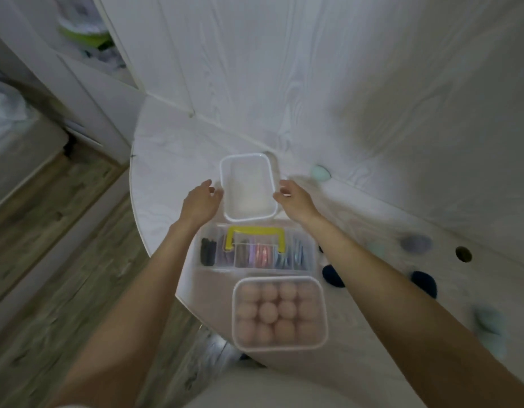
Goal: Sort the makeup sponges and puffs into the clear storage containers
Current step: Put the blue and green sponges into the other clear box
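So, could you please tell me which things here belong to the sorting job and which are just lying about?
Part of the job:
- empty clear container, between the left hand and right hand
- container of pink sponges
- loose mint sponge, dark puffs, grey puff

Just lying about:
- organiser with yellow handle
- white table
- green item on the shelf

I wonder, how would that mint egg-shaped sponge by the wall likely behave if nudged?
The mint sponge is rounded, so it would probably roll or wobble on the smooth white table. It looks like soft foam, so likely light and squashy. With the wall close behind it, it may not travel far that way.
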The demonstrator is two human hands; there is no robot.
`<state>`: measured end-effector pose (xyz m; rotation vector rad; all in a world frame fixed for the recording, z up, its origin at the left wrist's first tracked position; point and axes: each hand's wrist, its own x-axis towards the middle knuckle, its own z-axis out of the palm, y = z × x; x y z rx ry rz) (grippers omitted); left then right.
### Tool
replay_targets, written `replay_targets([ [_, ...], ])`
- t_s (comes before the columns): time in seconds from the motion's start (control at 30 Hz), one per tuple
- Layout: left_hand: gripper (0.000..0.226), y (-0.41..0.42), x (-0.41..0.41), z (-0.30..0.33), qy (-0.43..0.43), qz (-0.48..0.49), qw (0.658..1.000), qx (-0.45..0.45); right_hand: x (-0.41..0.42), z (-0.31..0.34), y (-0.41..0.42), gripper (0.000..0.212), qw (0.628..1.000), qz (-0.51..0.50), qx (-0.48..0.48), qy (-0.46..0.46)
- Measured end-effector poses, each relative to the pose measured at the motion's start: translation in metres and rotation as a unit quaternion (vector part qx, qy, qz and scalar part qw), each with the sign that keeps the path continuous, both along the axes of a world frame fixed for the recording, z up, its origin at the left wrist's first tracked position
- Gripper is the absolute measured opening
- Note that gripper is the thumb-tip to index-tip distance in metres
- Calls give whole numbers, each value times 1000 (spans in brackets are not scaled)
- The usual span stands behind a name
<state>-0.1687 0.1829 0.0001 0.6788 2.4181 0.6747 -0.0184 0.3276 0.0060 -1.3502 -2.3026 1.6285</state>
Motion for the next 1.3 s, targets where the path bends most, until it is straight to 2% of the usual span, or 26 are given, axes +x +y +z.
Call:
replay_targets([
  [0.07,42,10,-10,-7,-102,28,993,56,-12,-5,4,54,999,-6,-35,0],
  [0.13,27,17,-15,-13,-226,79,961,136,-19,-9,11,58,999,-3,-46,-4],
  [0.23,30,27,-14,-15,-282,109,934,190,-13,-14,25,63,995,-35,-98,0],
  [0.33,31,43,-10,-18,-253,90,943,195,-4,-12,42,56,975,-73,-209,12],
  [0.47,31,63,-7,-20,-187,55,960,199,3,-12,49,23,975,-84,-203,-24],
  [0.7,31,80,0,-19,-118,13,977,177,22,-16,41,29,978,-100,-179,-32],
  [0.93,31,91,10,-14,-97,-20,978,183,33,-11,21,44,985,-127,-111,-30],
  [1.03,31,96,10,-14,-91,-30,978,184,36,-13,17,40,988,-114,-99,-34],
  [1.1,32,99,10,-16,-80,-37,981,173,41,-15,19,34,979,-148,-142,17],
  [1.17,32,100,10,-20,-53,-55,986,146,45,-19,26,42,950,-217,-213,72],
  [1.3,32,101,13,-25,-44,-55,988,136,52,-21,40,36,929,-270,-229,107],
])
